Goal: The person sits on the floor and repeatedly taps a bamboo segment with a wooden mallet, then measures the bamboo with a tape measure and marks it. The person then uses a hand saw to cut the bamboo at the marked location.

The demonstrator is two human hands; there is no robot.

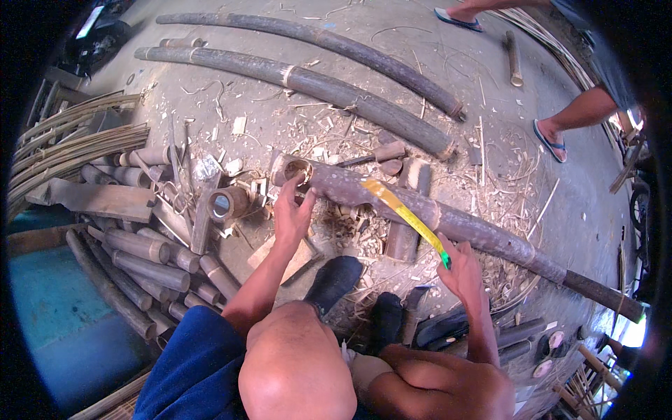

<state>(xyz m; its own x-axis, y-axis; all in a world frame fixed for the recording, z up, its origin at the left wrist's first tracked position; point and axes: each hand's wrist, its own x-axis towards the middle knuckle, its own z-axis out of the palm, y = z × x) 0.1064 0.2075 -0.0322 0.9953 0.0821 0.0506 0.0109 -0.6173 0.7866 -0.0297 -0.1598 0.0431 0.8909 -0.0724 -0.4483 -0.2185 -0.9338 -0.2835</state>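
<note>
A thick bamboo pole [483, 228] slants across the middle, from a cut opening at its left end to the lower right. My left hand [294, 215] grips the rim of that opening, fingers at its edge and thumb against the outer wall. In my right hand [462, 269] is a yellow measuring tape strip [414, 220], green at the end by my fingers. The strip reaches up and left over the pole, its far end a darker orange. Beneath the pole lies a short wood block [402, 241] among shavings.
Two long bamboo poles [329, 89] lie farther off. Cut bamboo pieces [150, 269] and split strips [70, 150] are piled left. A short hollow bamboo section [229, 204] stands near my left hand. Another person's sandalled foot [550, 133] is at upper right.
</note>
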